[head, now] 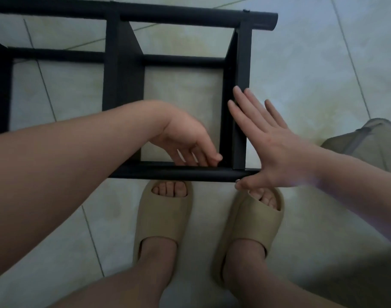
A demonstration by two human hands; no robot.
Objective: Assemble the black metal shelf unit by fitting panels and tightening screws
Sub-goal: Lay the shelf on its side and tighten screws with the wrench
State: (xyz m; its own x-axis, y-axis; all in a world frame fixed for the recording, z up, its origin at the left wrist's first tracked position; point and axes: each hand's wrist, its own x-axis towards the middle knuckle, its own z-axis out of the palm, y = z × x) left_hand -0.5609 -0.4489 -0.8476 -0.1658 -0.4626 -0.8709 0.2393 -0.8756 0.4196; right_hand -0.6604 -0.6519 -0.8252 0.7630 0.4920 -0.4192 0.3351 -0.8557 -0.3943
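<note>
Nearest, two feet in beige slippers (165, 218) stand on the pale tiled floor (312, 63), with the toes just behind the black shelf frame (56, 55), which lies on the floor with its tubes running left to right. The near tube (168, 174) crosses right in front of the toes. The left hand (185, 141) reaches down inside the frame to the corner where this tube meets the end panel (240, 63). Its fingertips are drawn together against the joint, but whether they pinch a screw there cannot be told. The right hand (268, 147) lies flat with its fingers straight and apart, pressing the outer face of the end panel, and its thumb rests at the end of the near tube. The step looks to be seating this last panel and fixing its near corner. The next move likely calls for keeping the panel square against the tube while a screw is started straight and turned tight. Farther off stand the middle panel (123, 74) and the far tube (168, 15), and a drab cloth (368, 141) lies at the right.
</note>
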